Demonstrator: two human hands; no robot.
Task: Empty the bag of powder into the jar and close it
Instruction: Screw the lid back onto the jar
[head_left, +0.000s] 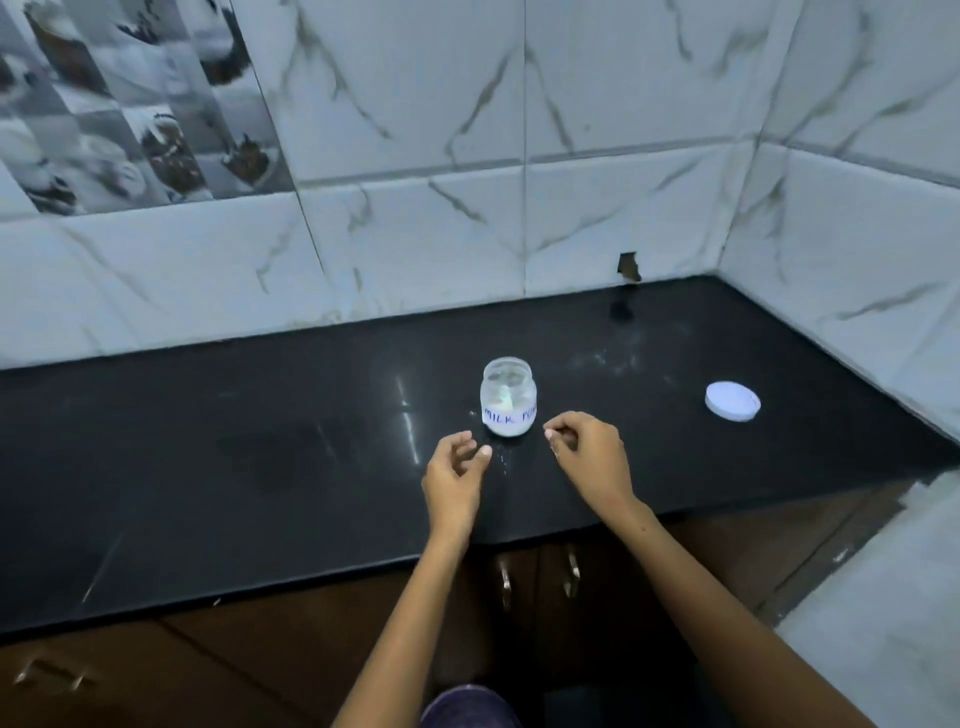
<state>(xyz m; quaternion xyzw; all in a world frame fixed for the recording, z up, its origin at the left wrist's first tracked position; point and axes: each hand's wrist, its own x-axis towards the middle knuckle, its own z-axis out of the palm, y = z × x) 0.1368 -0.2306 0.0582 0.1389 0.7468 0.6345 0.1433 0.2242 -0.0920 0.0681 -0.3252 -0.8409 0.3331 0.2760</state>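
A small clear glass jar (508, 396) stands open on the black counter (208, 441), with white powder in its lower part and a handwritten "MILK" label. Its white round lid (732, 401) lies flat far to the right of it. My left hand (456, 474) hovers just in front and left of the jar, fingers loosely curled, holding nothing. My right hand (589, 453) is in front and right of the jar, its fingertips pinched together; I cannot tell whether anything is between them. No bag is in view.
Specks of spilled powder (501, 457) lie on the counter before the jar, and more dust (613, 361) behind it to the right. Marble-tiled walls close the back and right side. Brown cabinet doors with metal handles (571, 571) sit below the counter edge.
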